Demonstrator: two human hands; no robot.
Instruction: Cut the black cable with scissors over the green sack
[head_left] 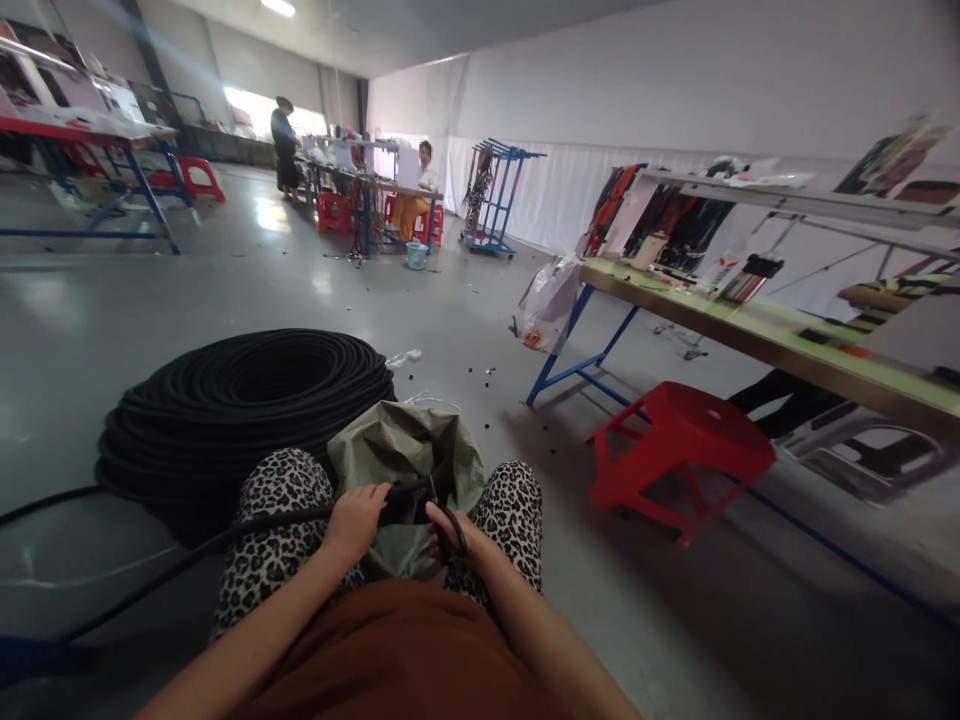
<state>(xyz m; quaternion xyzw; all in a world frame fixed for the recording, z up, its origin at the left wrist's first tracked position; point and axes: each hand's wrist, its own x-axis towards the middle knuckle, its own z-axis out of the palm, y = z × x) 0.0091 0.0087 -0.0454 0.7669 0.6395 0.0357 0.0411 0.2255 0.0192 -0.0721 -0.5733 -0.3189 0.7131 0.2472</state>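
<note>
Workshop floor | one cable coil [247,400] | one sack [405,450] | left hand [358,520] fingers gripping cable [225,535] | right hand [446,530] fingers pinching cutter [454,528]

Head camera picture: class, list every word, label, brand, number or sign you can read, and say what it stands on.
None can be read.
White bottle on the long table: red marks, too blurred.
Items on the shelf above: print too blurred.
Black cable and green bag: no lettering visible.
</note>
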